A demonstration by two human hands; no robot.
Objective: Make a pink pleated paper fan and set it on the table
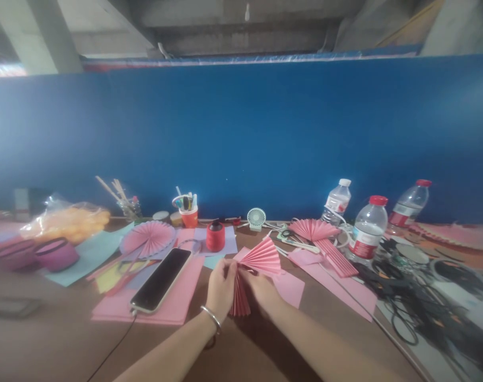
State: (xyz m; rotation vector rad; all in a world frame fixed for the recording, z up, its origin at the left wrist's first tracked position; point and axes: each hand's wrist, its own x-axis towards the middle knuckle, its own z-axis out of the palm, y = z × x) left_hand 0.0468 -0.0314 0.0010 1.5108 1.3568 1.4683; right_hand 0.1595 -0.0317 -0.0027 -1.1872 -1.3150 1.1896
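Observation:
Between my two hands is a pleated pink paper fan [263,257], its folds spread out at the top right and a second pleated part hanging down below the fingers. My left hand [221,289] is closed around its left side near the middle, with a silver bangle on the wrist. From the right, my right hand [261,289] grips the fan close to its gathered centre; the fingertips are partly hidden behind the paper. Flat pink paper [291,289] lies on the table just behind the right hand.
Left of my hands, a phone [161,279] with a cable rests on pink sheets [185,297]. Behind stand a red thread spool [215,236], a red cup of pens [189,216] and a small fan [256,218]. Rightward are folded paper [313,229], bottles [369,231] and tangled black cables [400,297].

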